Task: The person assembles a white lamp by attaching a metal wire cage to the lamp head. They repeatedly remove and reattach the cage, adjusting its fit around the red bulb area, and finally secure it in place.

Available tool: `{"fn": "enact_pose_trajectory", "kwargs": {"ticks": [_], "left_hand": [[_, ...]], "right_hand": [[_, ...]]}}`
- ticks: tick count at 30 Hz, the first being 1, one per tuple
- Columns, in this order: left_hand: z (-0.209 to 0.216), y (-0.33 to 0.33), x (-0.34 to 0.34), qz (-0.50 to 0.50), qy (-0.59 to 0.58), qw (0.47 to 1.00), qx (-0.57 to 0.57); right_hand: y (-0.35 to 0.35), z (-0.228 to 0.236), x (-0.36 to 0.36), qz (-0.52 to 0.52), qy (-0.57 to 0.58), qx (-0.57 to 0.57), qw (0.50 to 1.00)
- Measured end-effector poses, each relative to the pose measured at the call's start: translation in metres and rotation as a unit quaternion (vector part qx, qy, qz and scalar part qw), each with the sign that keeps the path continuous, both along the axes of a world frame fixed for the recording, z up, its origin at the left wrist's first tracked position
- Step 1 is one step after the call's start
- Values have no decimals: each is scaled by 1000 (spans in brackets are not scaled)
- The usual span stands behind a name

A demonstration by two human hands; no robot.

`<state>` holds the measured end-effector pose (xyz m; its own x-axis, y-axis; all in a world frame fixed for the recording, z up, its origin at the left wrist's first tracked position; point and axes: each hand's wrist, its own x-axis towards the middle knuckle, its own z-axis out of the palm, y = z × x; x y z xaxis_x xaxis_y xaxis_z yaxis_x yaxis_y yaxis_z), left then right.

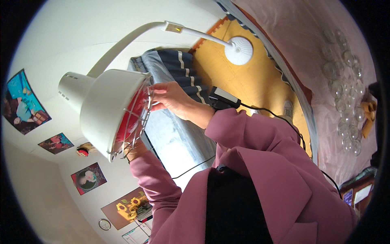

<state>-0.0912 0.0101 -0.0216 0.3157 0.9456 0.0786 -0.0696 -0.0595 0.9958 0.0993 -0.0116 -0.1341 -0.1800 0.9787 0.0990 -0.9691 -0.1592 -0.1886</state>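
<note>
A white heat lamp (107, 103) with a domed shade hangs before me on a curved arm. Its mouth faces me, showing a red bulb (132, 112) behind a wire guard (143, 118). My right hand (172, 96) is at the guard's upper edge, fingers and thumb closed on the wires. My left hand (137, 151) is at the lower edge of the guard; its fingers are hidden behind the wires and shade. A black device with a pale panel (223, 97) sits by my right wrist, trailing a cable.
The lamp's round white base (239, 51) stands on a yellow foam-mat floor (227, 77). A bed with blue covers (170, 134) lies beyond my arms. Many clear glass cups (345, 97) rest on a pink-covered bed (308, 53) at right. Pictures (88, 179) hang on the left wall.
</note>
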Motion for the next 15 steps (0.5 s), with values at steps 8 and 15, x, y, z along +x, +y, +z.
{"fn": "enact_pose_trajectory", "kwargs": {"ticks": [8, 15], "left_hand": [[-16, -79, 26, 356, 100, 913, 173], [-35, -123, 81, 372, 242, 777, 447]], "right_hand": [[3, 3, 3, -46, -79, 18, 996], [3, 14, 18, -104, -250, 30, 962]]}}
